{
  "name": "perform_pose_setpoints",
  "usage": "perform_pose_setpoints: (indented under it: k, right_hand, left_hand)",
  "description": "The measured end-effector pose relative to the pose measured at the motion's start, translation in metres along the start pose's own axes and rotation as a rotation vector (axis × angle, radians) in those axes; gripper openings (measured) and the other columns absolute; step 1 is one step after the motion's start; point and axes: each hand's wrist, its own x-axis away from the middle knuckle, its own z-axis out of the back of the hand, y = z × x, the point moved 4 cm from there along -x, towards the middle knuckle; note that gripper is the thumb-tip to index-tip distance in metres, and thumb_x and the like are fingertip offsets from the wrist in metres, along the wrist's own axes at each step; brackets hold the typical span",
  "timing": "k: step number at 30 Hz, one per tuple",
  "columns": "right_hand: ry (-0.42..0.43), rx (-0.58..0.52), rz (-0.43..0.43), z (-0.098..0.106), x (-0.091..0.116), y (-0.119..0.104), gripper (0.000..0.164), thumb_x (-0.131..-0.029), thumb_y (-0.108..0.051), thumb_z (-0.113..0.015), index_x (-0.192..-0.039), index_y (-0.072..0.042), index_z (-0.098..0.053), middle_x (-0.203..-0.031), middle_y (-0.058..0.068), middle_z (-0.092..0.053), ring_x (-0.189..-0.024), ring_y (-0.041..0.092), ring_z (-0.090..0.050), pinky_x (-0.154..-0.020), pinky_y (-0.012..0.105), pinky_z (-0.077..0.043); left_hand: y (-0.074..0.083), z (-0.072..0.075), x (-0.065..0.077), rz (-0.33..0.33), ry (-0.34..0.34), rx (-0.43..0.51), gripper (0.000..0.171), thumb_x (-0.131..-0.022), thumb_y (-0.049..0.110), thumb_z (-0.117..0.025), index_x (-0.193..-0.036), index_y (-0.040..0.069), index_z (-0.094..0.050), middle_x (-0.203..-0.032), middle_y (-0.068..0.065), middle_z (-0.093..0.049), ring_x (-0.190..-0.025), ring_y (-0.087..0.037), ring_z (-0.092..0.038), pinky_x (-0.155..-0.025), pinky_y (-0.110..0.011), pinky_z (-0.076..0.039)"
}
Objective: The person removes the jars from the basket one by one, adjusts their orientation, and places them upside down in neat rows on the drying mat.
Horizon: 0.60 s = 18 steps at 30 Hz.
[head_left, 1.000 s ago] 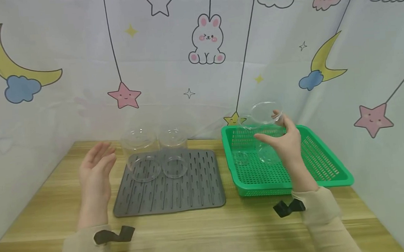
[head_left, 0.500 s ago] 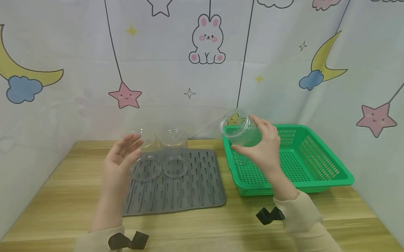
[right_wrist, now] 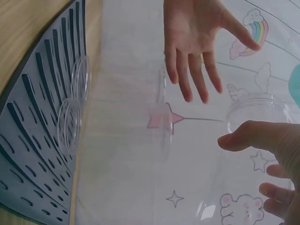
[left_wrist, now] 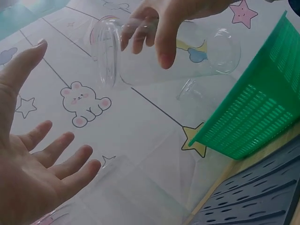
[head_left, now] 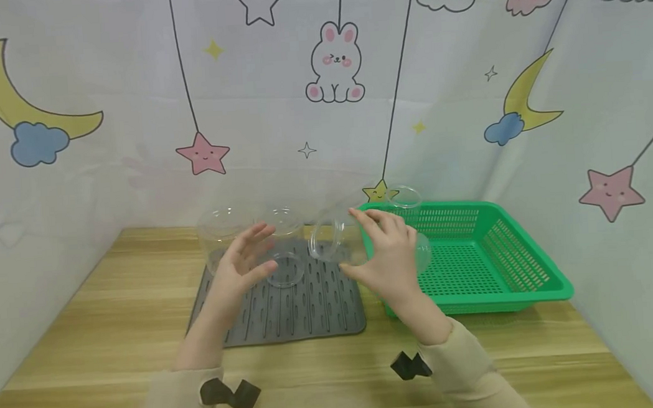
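Note:
My right hand (head_left: 388, 256) grips a clear jar (head_left: 328, 238) round its side, thumb below and fingers above. The jar lies tipped sideways in the air over the mat's right edge, its ringed mouth facing left. In the left wrist view the jar (left_wrist: 140, 65) shows its full length. My left hand (head_left: 238, 278) is held up to the left of that mouth, fingers spread and apart from it. Two more clear jars stand on the grey drying mat (head_left: 322, 323): the right jar (head_left: 285, 270) shows between the hands, the left jar (head_left: 213, 236) is partly hidden.
A green basket (head_left: 479, 307) stands to the right of the mat, with another clear jar (head_left: 405, 197) at its left side, partly behind my right hand. Both rest on a wooden table (head_left: 326, 385). A printed curtain (head_left: 275, 95) hangs close behind.
My right hand has lifted the jar out of the basket, carried it left and tipped it from upright to sideways. The left hand has moved right, towards it.

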Motion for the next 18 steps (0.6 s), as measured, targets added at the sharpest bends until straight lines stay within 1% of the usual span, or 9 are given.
perform_pose_setpoints:
  k: [5,7,11,14,18]
  right_hand:
    - [-0.012,0.108,0.067,-0.012,0.003,-0.011,0.087,-0.051,-0.025,-0.096,-0.130,-0.015,-0.062,-0.122,0.011,-0.061,-0.113,0.032,-0.052,-0.082,0.047,-0.040]
    - [-0.014,0.146,0.096,-0.017,0.004,-0.016,0.087,-0.052,-0.027,-0.095,-0.131,-0.016,-0.061,-0.121,0.010,-0.061,-0.112,0.031,-0.052,-0.080,0.045,-0.040]
    - [-0.021,0.171,0.149,-0.025,0.008,-0.026,0.085,-0.054,-0.026,-0.094,-0.131,-0.016,-0.061,-0.120,0.009,-0.061,-0.112,0.029,-0.052,-0.081,0.046,-0.041]
    - [-0.029,0.192,0.173,-0.031,0.010,-0.031,0.084,-0.054,-0.026,-0.094,-0.131,-0.016,-0.062,-0.120,0.009,-0.061,-0.112,0.029,-0.053,-0.083,0.048,-0.042]
    - [-0.047,0.218,0.198,-0.037,0.014,-0.035,0.084,-0.055,-0.027,-0.094,-0.131,-0.016,-0.061,-0.121,0.008,-0.061,-0.112,0.029,-0.053,-0.084,0.049,-0.043]
  left_hand:
    - [-0.008,-0.010,-0.003,0.045,-0.062,0.035,0.081,-0.090,0.013,-0.067,-0.155,0.011,-0.020,-0.160,-0.011,-0.029,-0.146,-0.035,-0.030,-0.116,-0.062,-0.029]
    - [-0.010,-0.013,-0.003,0.058,-0.078,0.039,0.084,-0.089,0.015,-0.069,-0.156,0.013,-0.018,-0.160,-0.011,-0.027,-0.146,-0.035,-0.029,-0.115,-0.062,-0.030]
    - [-0.013,-0.018,-0.003,0.070,-0.107,0.020,0.086,-0.089,0.019,-0.069,-0.157,0.015,-0.016,-0.161,-0.010,-0.025,-0.146,-0.038,-0.027,-0.113,-0.065,-0.032]
    - [-0.014,-0.020,-0.003,0.089,-0.120,0.024,0.086,-0.089,0.020,-0.070,-0.157,0.016,-0.016,-0.162,-0.009,-0.024,-0.146,-0.039,-0.026,-0.113,-0.066,-0.033]
    - [-0.016,-0.021,-0.003,0.122,-0.114,0.022,0.087,-0.089,0.020,-0.071,-0.157,0.019,-0.016,-0.162,-0.010,-0.022,-0.148,-0.040,-0.022,-0.113,-0.068,-0.029]
